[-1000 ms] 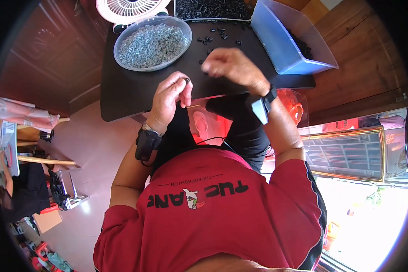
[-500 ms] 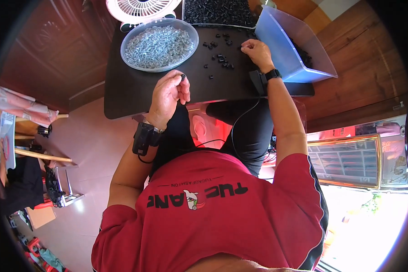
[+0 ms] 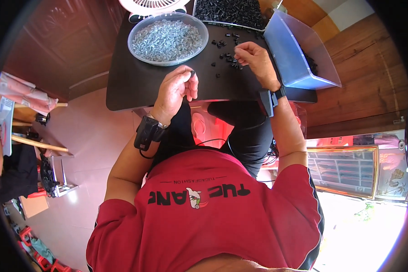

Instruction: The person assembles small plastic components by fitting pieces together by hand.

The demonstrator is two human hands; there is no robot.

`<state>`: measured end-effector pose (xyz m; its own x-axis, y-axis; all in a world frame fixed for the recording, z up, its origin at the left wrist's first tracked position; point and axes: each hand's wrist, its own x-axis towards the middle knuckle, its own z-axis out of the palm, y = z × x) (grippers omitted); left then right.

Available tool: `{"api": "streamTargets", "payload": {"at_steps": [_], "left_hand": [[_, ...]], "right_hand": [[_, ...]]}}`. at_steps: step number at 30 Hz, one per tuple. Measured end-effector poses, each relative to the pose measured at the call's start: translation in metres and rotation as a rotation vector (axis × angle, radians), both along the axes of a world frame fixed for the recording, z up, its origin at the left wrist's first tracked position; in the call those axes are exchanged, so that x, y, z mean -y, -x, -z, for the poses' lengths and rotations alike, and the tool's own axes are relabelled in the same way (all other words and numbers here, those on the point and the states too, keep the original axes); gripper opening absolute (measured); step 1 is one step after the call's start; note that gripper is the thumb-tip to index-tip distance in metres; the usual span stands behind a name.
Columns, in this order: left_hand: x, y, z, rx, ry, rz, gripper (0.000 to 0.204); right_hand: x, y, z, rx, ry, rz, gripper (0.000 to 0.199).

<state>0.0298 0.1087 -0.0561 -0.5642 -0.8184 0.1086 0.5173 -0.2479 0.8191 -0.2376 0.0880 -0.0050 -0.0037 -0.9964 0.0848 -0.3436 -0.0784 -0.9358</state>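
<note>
Precariously, the left hand [image 3: 174, 90] is pinching a small black cylinder [image 3: 192, 73] near the bench's [image 3: 130, 86] front edge, risking a drop should its grip slacken, while the right hand [image 3: 259, 65], contents unclear, is hovering beside loose black cylinders [image 3: 235, 65].

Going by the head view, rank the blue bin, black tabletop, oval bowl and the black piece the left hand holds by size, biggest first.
1. Black tabletop
2. Blue bin and oval bowl: too alike to rank
3. Black piece in the left hand
</note>
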Motion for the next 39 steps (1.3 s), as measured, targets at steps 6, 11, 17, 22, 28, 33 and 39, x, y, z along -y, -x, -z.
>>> {"api": "streamTargets", "payload": {"at_steps": [6,11,17,22,28,33,39], "left_hand": [[0.0,0.0,0.0,-0.046,-0.01,0.004,0.02],[-0.001,-0.002,0.0,-0.038,0.028,0.017,0.022],[-0.001,-0.004,0.001,-0.046,0.018,0.03,0.022],[-0.005,-0.004,0.0,-0.045,0.022,-0.004,0.022],[-0.007,-0.002,0.0,0.029,0.036,-0.022,0.023],[-0.007,-0.001,0.003,0.1,0.082,-0.019,0.025],[-0.01,0.0,0.0,0.193,0.132,-0.042,0.025]], "right_hand": [[-0.016,-0.066,-0.026,0.096,-0.088,-0.222,0.022],[-0.018,-0.083,-0.029,0.008,-0.085,-0.268,0.021],[-0.027,-0.095,-0.019,0.067,-0.115,-0.324,0.021],[-0.034,-0.098,-0.019,0.003,-0.021,-0.331,0.018],[-0.033,-0.093,-0.024,0.05,-0.069,-0.317,0.017],[-0.033,-0.091,-0.033,0.008,-0.153,-0.326,0.014],[-0.031,-0.088,-0.043,-0.043,-0.181,-0.403,0.012]]}}
